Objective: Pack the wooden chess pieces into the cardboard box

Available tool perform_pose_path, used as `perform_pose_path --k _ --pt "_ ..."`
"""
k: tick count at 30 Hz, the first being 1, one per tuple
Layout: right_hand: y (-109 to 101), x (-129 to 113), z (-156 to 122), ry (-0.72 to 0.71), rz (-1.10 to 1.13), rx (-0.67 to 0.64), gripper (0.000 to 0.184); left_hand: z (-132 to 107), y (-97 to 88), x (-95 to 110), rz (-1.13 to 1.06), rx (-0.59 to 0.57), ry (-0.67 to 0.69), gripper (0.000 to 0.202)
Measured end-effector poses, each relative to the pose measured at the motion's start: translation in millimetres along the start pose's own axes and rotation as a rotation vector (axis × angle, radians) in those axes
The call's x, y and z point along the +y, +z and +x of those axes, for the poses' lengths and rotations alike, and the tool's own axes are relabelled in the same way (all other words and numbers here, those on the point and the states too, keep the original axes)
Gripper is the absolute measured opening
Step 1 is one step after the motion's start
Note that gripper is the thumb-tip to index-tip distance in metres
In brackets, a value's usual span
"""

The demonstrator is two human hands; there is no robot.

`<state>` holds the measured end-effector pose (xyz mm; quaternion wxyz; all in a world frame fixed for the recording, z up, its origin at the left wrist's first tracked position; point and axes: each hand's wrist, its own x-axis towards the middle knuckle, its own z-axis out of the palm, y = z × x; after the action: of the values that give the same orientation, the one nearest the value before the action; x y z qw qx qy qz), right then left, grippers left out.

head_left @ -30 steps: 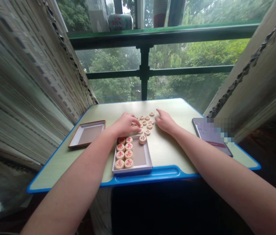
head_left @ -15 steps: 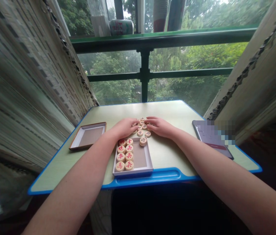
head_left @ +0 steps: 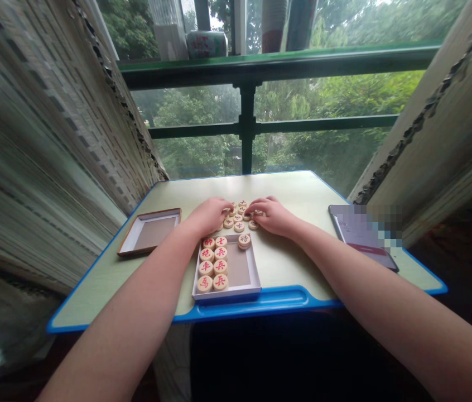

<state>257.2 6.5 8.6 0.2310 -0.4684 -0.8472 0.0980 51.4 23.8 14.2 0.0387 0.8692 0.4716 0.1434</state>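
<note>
A loose group of wooden Chinese chess pieces (head_left: 238,226) with dark characters lies on the small table, between my hands. At the group's left edge is my left hand (head_left: 214,214), its fingers slightly bent and apart, with no piece visible in its grasp. My right hand (head_left: 273,215) is at the right side, thumb and fingertips closed around one chess piece (head_left: 247,216). Nearer to me stands a shallow white box (head_left: 254,273). Red-character pieces (head_left: 220,267) fill two columns on its left side, and a dark-character stack (head_left: 244,240) sits in its far right corner.
A brown-edged box lid (head_left: 150,233) lies left on the blue-rimmed table (head_left: 286,192). A tablet (head_left: 359,237) rests near the right edge. Curtains (head_left: 72,111) hang on both sides, and a green railing (head_left: 247,111) stands behind the table.
My left hand has drawn back to the left and its fingers have bent, uncovering several dark-character pieces. My right fingers have curled in around a piece. The box and its pieces stay put.
</note>
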Motion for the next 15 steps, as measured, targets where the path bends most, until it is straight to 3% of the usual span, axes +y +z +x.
perform_pose_path --k 6,12,15 --pt "1.2 -2.8 -0.1 0.106 -0.101 0.020 0.021 -1.5 -1.2 5.3 -0.060 -0.034 -0.008 0.031" --pt "1.5 -4.8 0.1 0.180 -0.104 0.009 0.024 -3.5 -14.8 17.4 -0.264 0.040 -0.003 0.030" --pt "-0.9 -8.2 -1.0 0.165 -0.111 -0.013 0.024 -6.6 -22.6 24.7 -0.396 -0.034 -0.031 0.037"
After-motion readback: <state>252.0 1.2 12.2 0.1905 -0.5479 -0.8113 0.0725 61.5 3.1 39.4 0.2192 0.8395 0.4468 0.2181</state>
